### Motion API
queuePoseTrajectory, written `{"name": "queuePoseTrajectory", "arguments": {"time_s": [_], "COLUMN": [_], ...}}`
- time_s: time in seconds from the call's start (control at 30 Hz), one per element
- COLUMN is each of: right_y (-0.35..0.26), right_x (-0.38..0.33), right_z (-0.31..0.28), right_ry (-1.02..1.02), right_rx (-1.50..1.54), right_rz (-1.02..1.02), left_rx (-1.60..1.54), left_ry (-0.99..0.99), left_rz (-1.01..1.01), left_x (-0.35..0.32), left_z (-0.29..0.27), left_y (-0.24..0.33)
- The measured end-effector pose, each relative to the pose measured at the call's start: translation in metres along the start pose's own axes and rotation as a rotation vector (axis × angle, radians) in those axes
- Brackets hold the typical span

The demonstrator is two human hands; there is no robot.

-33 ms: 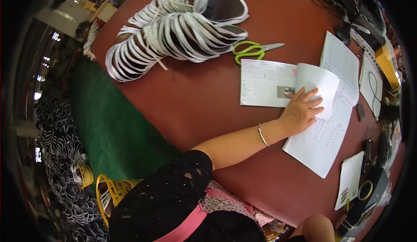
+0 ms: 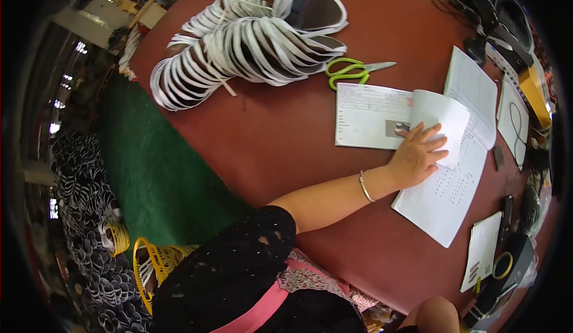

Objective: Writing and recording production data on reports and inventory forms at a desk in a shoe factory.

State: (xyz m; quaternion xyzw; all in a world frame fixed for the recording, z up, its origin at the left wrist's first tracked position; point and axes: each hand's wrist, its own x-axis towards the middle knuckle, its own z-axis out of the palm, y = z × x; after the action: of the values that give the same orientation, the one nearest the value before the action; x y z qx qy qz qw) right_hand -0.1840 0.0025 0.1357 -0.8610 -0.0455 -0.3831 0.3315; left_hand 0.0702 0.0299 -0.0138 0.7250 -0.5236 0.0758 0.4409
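Right of centre in the frame, we see the left hand (image 2: 416,158) lying palm down, its fingers spread wide over a white leaf (image 2: 444,109). The hand is laid flat on the leaf rather than wrapped around anything. The leaf curves up a little at its top and overlaps the right side of a printed booklet (image 2: 367,109), which lies open-faced near the centre with a small dark picture beside the fingers. Under the leaf, and reaching past it above and below, we find an open notebook (image 2: 439,213) — its lower page bears rows of small marks, and its upper page bends toward the upper right. A thin bracelet (image 2: 366,186) circles the left wrist, and the bare forearm runs back to a black sleeve (image 2: 239,261) at lower left. The right hand is out of view, so we cannot tell how its fingers stand.

Just above the booklet we have scissors (image 2: 349,76) with lime-green handles, blades pointing right. At upper left of centre lies a long bundle of dark pieces with white rims (image 2: 250,52), all on the reddish-brown table (image 2: 286,172). At lower right, a roll of tape (image 2: 502,265) sits close to some white sheets (image 2: 480,249). At lower left we see a yellow basket (image 2: 158,267) — beside it, a heap of dark, pale-edged pieces (image 2: 113,267).
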Motion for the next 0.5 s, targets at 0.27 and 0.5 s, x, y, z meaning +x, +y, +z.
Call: {"name": "queuePoseTrajectory", "arguments": {"time_s": [0.27, 0.5], "right_y": [-0.004, -0.001], "right_x": [-0.011, -0.019], "right_z": [-0.005, -0.005], "right_ry": [-0.034, -0.057], "right_rx": [-0.076, -0.153], "right_rz": [0.090, 0.140], "left_rx": [0.038, 0.029], "left_ry": [0.047, 0.115], "left_rz": [0.001, 0.026], "left_x": [0.001, 0.000], "left_z": [0.006, 0.006], "left_y": [-0.002, 0.000]}}
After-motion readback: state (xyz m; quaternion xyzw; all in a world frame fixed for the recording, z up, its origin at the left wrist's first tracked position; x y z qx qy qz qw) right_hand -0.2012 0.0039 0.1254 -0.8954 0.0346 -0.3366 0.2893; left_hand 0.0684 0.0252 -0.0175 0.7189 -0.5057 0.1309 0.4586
